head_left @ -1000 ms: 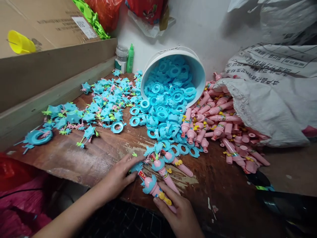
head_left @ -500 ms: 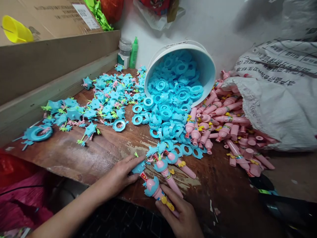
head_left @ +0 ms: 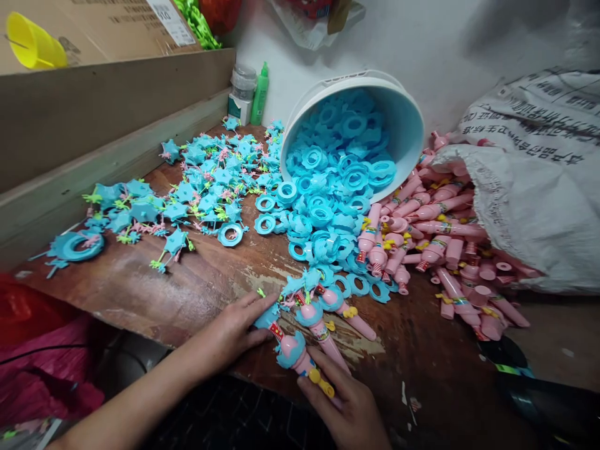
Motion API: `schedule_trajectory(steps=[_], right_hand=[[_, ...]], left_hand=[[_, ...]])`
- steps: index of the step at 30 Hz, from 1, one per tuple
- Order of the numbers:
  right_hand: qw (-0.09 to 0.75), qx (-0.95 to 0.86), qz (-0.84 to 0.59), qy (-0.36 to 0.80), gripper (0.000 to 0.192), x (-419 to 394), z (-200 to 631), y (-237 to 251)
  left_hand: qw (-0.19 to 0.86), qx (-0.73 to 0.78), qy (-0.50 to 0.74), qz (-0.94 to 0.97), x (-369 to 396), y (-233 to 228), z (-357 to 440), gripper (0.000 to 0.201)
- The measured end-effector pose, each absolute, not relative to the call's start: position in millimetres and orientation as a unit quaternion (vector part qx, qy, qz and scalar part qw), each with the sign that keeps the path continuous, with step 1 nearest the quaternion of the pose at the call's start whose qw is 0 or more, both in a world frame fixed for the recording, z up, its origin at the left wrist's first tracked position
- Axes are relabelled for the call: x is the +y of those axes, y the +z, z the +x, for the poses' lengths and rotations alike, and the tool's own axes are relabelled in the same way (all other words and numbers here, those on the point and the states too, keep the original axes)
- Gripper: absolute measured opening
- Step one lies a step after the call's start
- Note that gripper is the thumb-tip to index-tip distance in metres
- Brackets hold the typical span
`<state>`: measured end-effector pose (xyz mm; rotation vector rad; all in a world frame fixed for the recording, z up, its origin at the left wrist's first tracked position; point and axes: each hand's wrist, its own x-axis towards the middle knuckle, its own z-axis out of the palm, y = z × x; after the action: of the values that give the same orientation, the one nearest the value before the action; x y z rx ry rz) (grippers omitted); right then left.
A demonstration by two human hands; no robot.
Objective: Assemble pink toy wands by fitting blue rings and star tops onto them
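Left hand: left hand point(head_left: 234, 331) lies flat on the counter point(head_left: 187, 294), grip loose, fingertips touching a blue star piece point(head_left: 266, 317) at the near end of a short row of assembled toys.
Right hand: right hand point(head_left: 349, 406) at the near counter edge, grip closed round the handle of a pink toy wand point(head_left: 302, 362) with a blue collar and a yellow knob.
Wand position: lying on the counter, head pointing away from the person, just beside two more assembled wands point(head_left: 328, 312).
Behind the row: a spill of blue rings point(head_left: 323, 219) from a tipped white bucket point(head_left: 403, 119), its mouth facing the person.
Right of rings: pile of pink tubes point(head_left: 435, 231) pouring from a woven white sack point(head_left: 529, 187).
Left of rings: scattered blue star pieces with green and pink sprigs point(head_left: 206, 187).
Back corner: a green bottle point(head_left: 259, 94) and a small jar point(head_left: 244, 81) against the wall.
Upper left: cardboard box point(head_left: 94, 25) with a yellow cup point(head_left: 30, 40).
Obstruction: nothing lies between the hands and the wands.
Change from earlier frames: both hands hold the same posts; the whole scene sits slightly further right and the bucket higher, consistent with a head shift only.
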<state>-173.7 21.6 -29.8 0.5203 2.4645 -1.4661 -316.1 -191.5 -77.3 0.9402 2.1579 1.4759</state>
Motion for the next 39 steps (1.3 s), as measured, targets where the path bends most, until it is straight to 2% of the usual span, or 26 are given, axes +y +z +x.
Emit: schedule_trajectory(steps=[6,11,15,21,24,28,32,35,37,39], right_hand=[[0.093,0.882,0.144,-0.439,0.046,24.3,-169.2,-34.8],[0.063,0.953,0.031,-0.294,0.046,28.1,-167.3,-31.5],[0.097,0.985,-0.024,-0.142,0.049,24.2,-176.8,-6.3],[0.161,0.986,-0.039,0.028,0.019,-13.8,-231.3,46.6],[0.201,0.976,-0.01,0.089,0.021,-41.3,-249.6,62.0],[0.165,0.985,0.027,0.046,0.027,-43.8,-240.5,56.4],[0.027,0.998,0.045,-0.023,0.038,9.2,-215.8,25.9],[-0.081,0.992,0.065,-0.078,0.037,56.2,-205.3,-1.2],[-0.098,0.983,0.069,-0.142,0.041,75.1,-203.3,-17.1],[-0.083,0.977,0.061,-0.187,0.044,80.1,-203.5,-29.2]], left_hand=[[0.188,0.756,0.535,0.328,-192.4,-78.2,-316.2,0.066],[0.195,0.752,0.54,0.325,-192.3,-82.1,-315.2,0.073],[0.194,0.756,0.535,0.323,-192.8,-84.0,-313.2,0.076],[0.202,0.751,0.534,0.331,-193.4,-81.8,-313.6,0.067],[0.198,0.75,0.532,0.338,-193.6,-81.9,-315.4,0.069],[0.146,0.768,0.52,0.344,-197.3,-83.2,-313.4,0.075],[0.032,0.778,0.496,0.385,-204.8,-68.8,-302.3,0.074],[0.014,0.732,0.473,0.49,-207.4,-45.9,-297.2,0.067],[0.016,0.713,0.468,0.521,-206.2,-34.8,-304.0,0.061],[-0.022,0.753,0.472,0.458,-204.4,-33.6,-321.6,0.051]])
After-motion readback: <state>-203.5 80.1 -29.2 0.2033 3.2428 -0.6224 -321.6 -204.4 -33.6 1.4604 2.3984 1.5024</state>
